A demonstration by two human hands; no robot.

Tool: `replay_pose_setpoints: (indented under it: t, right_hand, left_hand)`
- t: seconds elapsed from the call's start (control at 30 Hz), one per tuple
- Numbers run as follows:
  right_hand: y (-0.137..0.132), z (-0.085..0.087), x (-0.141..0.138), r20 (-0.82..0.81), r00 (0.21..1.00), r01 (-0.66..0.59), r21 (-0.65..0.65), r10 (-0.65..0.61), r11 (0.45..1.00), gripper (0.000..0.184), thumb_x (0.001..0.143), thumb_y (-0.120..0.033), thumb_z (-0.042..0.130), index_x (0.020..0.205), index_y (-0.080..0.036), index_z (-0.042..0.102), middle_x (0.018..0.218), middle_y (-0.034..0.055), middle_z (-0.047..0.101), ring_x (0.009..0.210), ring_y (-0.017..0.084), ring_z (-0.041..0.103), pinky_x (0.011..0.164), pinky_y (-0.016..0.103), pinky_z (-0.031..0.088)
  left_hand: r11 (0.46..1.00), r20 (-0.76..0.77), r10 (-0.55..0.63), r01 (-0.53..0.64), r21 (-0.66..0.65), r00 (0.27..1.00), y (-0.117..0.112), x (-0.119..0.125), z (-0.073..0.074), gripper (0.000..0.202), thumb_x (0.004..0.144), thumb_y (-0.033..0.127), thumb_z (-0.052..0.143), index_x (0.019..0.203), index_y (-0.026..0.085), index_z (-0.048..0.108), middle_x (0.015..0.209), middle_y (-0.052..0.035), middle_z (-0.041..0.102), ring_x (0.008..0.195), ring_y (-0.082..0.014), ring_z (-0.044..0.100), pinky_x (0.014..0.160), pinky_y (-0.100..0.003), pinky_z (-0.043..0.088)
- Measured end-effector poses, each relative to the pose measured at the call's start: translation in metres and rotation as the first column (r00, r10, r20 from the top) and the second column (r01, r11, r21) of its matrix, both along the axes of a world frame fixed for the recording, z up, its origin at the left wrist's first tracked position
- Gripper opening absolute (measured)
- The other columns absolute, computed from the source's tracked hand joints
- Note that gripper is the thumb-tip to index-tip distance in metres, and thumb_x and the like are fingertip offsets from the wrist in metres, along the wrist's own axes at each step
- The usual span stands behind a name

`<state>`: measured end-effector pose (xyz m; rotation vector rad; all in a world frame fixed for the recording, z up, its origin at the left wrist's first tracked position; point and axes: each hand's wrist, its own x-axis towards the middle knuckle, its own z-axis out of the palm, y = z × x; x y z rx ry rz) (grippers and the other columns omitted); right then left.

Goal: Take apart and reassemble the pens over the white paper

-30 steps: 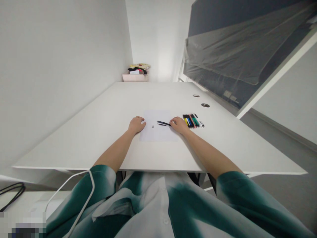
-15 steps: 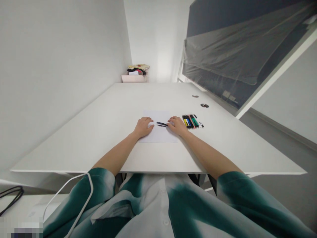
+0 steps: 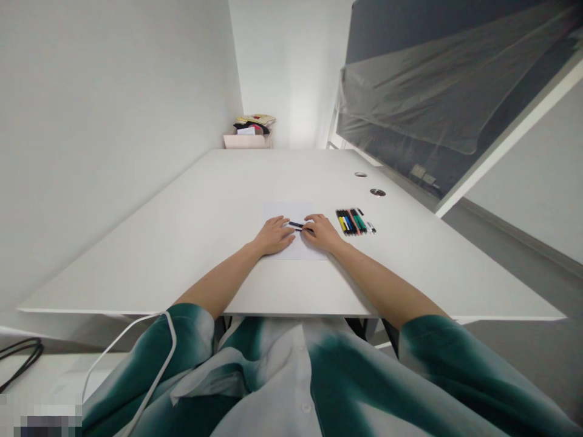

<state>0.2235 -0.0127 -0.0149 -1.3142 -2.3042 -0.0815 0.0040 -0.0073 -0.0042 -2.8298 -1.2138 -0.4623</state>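
A white sheet of paper (image 3: 291,210) lies on the white table (image 3: 191,243) in front of me. My left hand (image 3: 276,235) rests flat on the sheet, fingers stretched out toward a black pen (image 3: 296,225). My right hand (image 3: 321,232) is curled round the pen's right end, with the pen pointing left across the paper. The fingertips of both hands almost meet at the pen. A small dark mark seen earlier on the sheet is now hidden under my left hand.
A row of several coloured markers (image 3: 353,222) lies just right of my right hand. Two round cable holes (image 3: 377,192) sit further back. A box with clutter (image 3: 248,136) stands at the table's far end. A cable (image 3: 20,355) lies on the floor at left.
My left hand has slid right from the sheet's left edge onto the paper, up to the pen. My right hand with the pen has shifted slightly left.
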Motion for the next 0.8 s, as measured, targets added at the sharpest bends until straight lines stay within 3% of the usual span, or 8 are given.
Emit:
replay_pose_setpoints:
  t: [0.23,0.5,0.8]
  right_hand:
    - [0.0021,-0.0031,-0.0042,0.008,1.000,0.021,0.009,-0.021,1.000,0.022,0.088,-0.024,0.058,0.100,-0.020,0.076,0.118,0.0128,0.064,0.113,0.029,0.051,0.096,0.043,0.041]
    - [0.0047,-0.0046,-0.0054,0.021,0.999,0.044,-0.006,-0.044,0.999,0.017,0.088,-0.024,0.061,0.091,-0.021,0.078,0.116,0.0110,0.065,0.113,0.029,0.050,0.094,0.043,0.041]
    - [0.0032,-0.0042,-0.0024,0.029,0.999,-0.021,0.023,0.021,1.000,0.015,0.086,-0.021,0.063,0.087,-0.021,0.078,0.114,0.0112,0.066,0.111,0.028,0.051,0.092,0.042,0.042]
  left_hand:
    - [0.999,0.085,0.021,-0.025,0.046,0.996,0.0041,0.0019,-0.0017,0.029,0.091,0.031,0.050,0.110,0.022,0.070,0.130,-0.0092,0.061,0.127,-0.0265,0.049,0.110,-0.046,0.038]
    - [0.997,0.127,0.067,-0.070,0.020,0.990,0.0064,0.0053,-0.0017,0.021,0.087,0.027,0.056,0.092,0.022,0.076,0.121,-0.0088,0.066,0.120,-0.0280,0.053,0.105,-0.048,0.040]
    - [0.996,0.149,0.088,-0.087,-0.009,0.985,0.0060,0.0064,0.0020,0.020,0.085,0.021,0.055,0.086,0.020,0.075,0.115,-0.0083,0.069,0.116,-0.0274,0.055,0.103,-0.046,0.042]
